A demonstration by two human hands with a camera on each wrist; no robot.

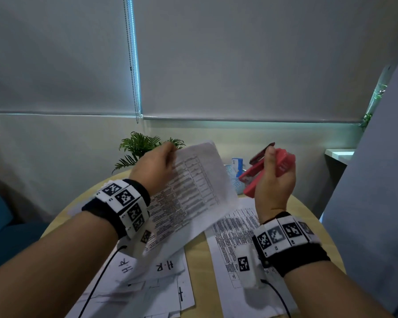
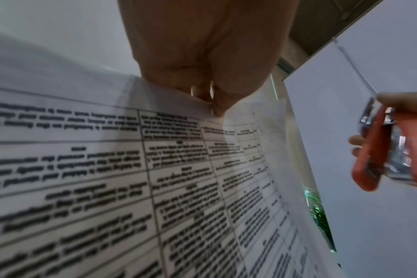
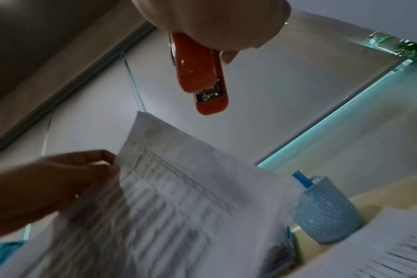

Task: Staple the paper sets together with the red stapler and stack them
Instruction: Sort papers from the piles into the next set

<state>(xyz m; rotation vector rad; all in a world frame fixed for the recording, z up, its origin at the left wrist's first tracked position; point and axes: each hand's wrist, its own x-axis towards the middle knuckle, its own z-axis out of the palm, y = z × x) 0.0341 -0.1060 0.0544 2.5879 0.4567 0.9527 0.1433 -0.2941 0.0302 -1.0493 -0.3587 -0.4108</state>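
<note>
My left hand (image 1: pixel 155 167) pinches the top edge of a printed paper set (image 1: pixel 193 193), held tilted above the round table. The same sheets fill the left wrist view (image 2: pixel 155 178), with my fingers (image 2: pixel 202 75) clamped on the upper edge. My right hand (image 1: pixel 274 182) grips the red stapler (image 1: pixel 253 180) in the air to the right of the sheets, apart from them. In the right wrist view the stapler (image 3: pixel 200 75) points its mouth down toward the paper's top corner (image 3: pixel 179 169), a gap away.
More printed sheets (image 1: pixel 234 237) lie on the wooden table (image 1: pixel 198 260) under my right wrist, and papers marked H-R (image 1: pixel 163 267) lie near the front. A blue mesh cup (image 3: pixel 321 210) and a green plant (image 1: pixel 140 148) stand at the table's far side.
</note>
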